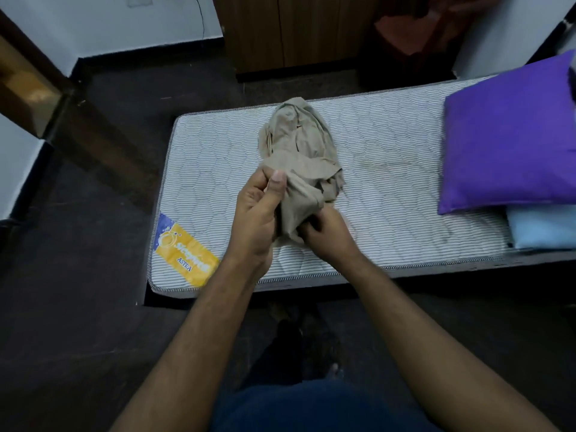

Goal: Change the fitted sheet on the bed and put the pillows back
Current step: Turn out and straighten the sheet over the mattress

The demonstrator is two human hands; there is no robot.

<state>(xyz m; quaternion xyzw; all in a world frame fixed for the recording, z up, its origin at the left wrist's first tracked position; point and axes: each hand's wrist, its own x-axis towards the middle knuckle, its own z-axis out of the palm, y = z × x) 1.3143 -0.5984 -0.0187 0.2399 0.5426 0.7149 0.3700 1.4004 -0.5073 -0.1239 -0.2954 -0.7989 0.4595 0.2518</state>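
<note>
— Head view: where is the crumpled beige fitted sheet (pixel 300 157) in relation to the hands?

— It lies bunched on the bare white quilted mattress (pixel 389 169), its long axis running away from the person toward the far edge. The near end is gathered in both hands; the rest of the bundle lies beyond them.

— And each grip?

— The left hand (pixel 258 210) is clenched on the cloth, thumb pressed over a fold at the bundle's near-left side. The right hand (pixel 327 236) has its fingers curled into the lower end, just beside the left. Both are equally near — neither has to reach.

— What does the next move hinge on?

— Likely finding a corner or hem, then spreading the sheet lengthwise. The purple square pillow (pixel 508 135) sits at the mattress's right end on a pale blue folded cloth (pixel 542 226), well apart from the sheet.
</note>
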